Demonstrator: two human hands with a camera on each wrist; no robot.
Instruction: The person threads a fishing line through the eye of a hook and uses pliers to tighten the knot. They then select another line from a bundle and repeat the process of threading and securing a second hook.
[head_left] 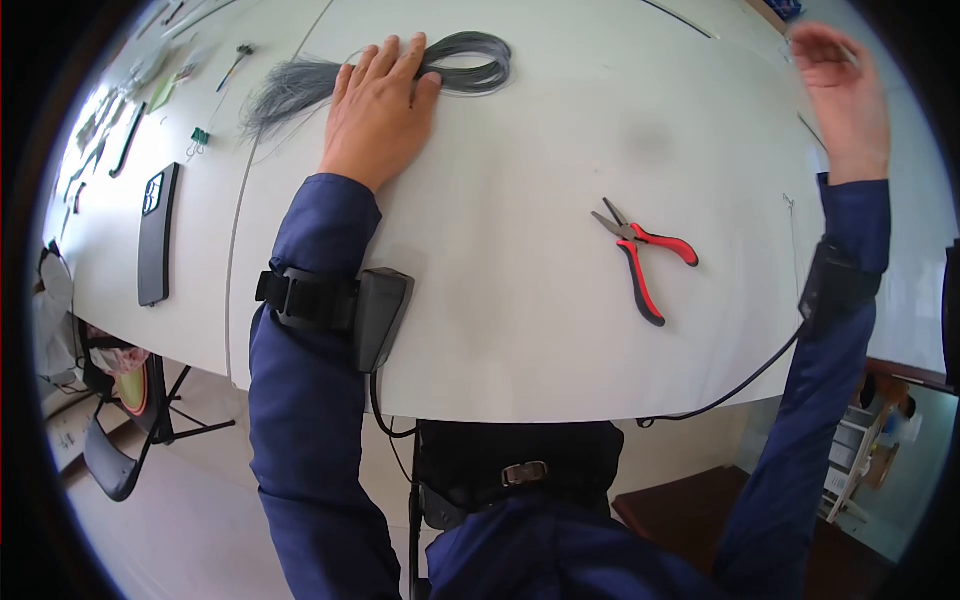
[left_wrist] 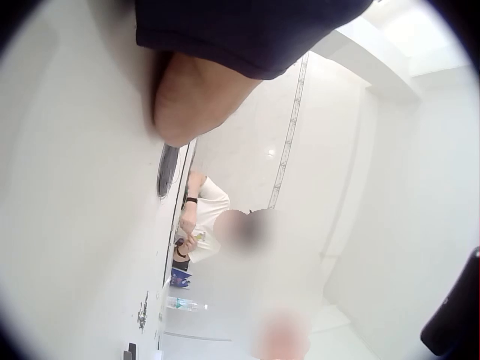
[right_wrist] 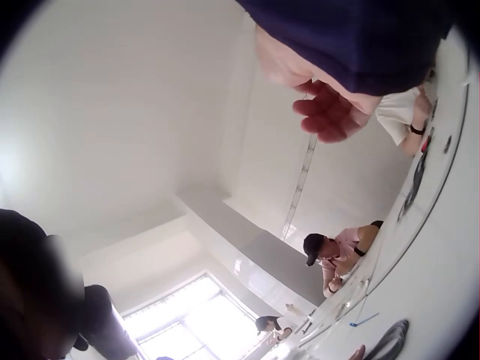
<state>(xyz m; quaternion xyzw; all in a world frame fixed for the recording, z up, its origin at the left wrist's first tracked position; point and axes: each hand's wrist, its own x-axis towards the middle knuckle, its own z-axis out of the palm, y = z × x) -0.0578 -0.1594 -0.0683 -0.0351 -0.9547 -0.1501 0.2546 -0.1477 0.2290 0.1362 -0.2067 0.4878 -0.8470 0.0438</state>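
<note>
A looped bundle of thin grey wire (head_left: 475,62) lies at the far side of the table, its loose ends (head_left: 290,92) fanning out to the left. My left hand (head_left: 380,110) rests flat across the bundle's middle, fingers extended and hiding part of it. Off to the right, my right hand (head_left: 835,90) is raised near the table's right edge, fingers loosely bent, and no object shows in it. The right wrist view also has this hand (right_wrist: 334,112) with its curled fingers and nothing visible in them. Pliers (head_left: 640,250) with red and black handles lie between the arms, jaws spread.
A black phone (head_left: 158,235) lies on the left, near a green binder clip (head_left: 199,138). One thin wire piece (head_left: 790,215) is by the right edge. Cables run from both wrist cameras past the front edge. Other people (right_wrist: 341,251) sit along the tables.
</note>
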